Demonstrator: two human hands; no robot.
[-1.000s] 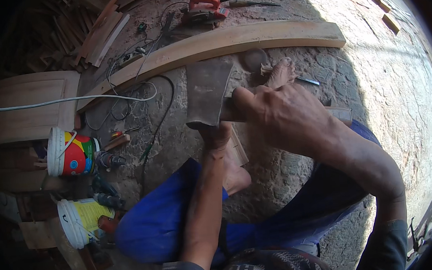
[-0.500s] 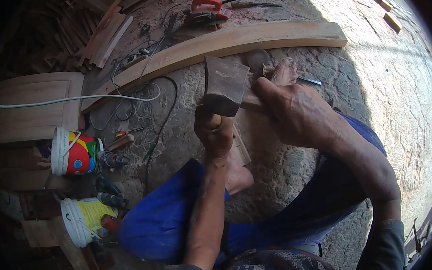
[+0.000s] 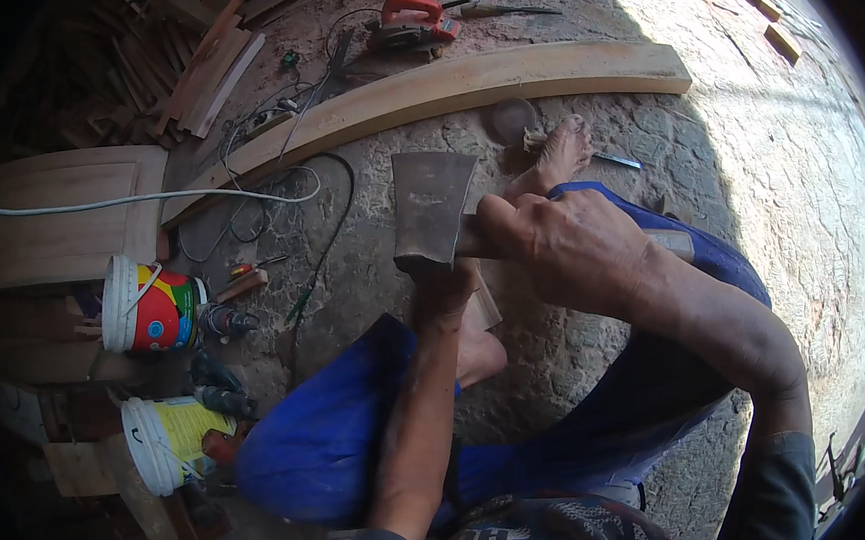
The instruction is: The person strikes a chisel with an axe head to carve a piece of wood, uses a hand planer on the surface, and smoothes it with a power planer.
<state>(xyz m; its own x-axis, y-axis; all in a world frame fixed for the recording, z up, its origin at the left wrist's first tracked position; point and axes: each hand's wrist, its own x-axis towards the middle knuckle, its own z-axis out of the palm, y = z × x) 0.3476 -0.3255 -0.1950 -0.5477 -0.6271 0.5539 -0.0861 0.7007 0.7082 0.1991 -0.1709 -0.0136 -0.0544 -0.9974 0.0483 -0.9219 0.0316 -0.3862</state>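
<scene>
My right hand [image 3: 576, 245] is shut round the wooden handle [image 3: 673, 243] of an axe, close behind its head. The broad dark axe head [image 3: 436, 205] hangs over my left hand [image 3: 441, 297] and hides its fingers. Whatever the left hand grips is out of sight beneath the metal. Beside that hand, low between my legs, a light strip of wood [image 3: 485, 301] shows in part. My bare foot [image 3: 566, 148] rests on the ground beyond the right hand.
A long curved timber beam [image 3: 499, 75] lies across the ground ahead. Behind it sits a red power tool [image 3: 415, 18] with cables. Two buckets [image 3: 134, 306] stand at left, near a panelled wooden board [image 3: 58, 216]. A blue-grey metal tool [image 3: 617, 161] lies past my foot.
The axe head has come down and a little left, now covering the left fingers, which showed closed round a rounded, yellowish end before. My right hand moved down with it.
</scene>
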